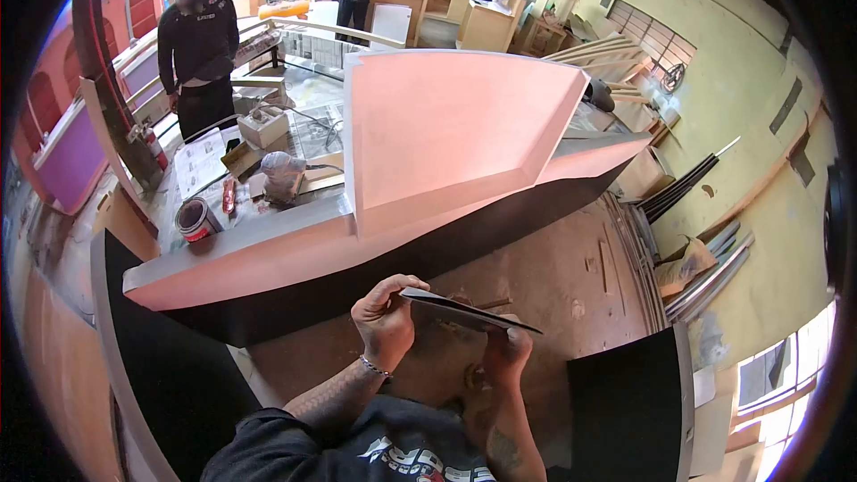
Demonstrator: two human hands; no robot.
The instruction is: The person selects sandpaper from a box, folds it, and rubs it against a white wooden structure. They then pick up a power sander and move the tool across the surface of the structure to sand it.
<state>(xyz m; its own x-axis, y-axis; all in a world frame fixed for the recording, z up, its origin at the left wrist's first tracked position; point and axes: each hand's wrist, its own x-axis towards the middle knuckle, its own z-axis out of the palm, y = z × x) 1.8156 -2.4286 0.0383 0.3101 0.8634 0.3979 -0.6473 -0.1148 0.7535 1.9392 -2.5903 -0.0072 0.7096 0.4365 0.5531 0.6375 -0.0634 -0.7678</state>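
Observation:
A thin dark flat strip (pixel 469 311) is held up in front of my chest, tilted down to the right. My left hand (pixel 386 321) pinches its left end between thumb and fingers. At its right end, my right hand (pixel 507 353) grips it from below. Beyond both hands stands a long curved counter (pixel 295 259) with a pinkish front and a black lower part. A tall pink panel with side walls (pixel 455 125) rises from the counter. The strip touches neither of them.
Behind the counter, a worktable holds an open can (pixel 196 219), a plastic-wrapped item (pixel 283 176) and papers (pixel 201 163). One person (pixel 198 54) stands at left, two others farther back. Black curved panels (pixel 629 402) flank me. Pipes (pixel 714 277) lean at the right wall.

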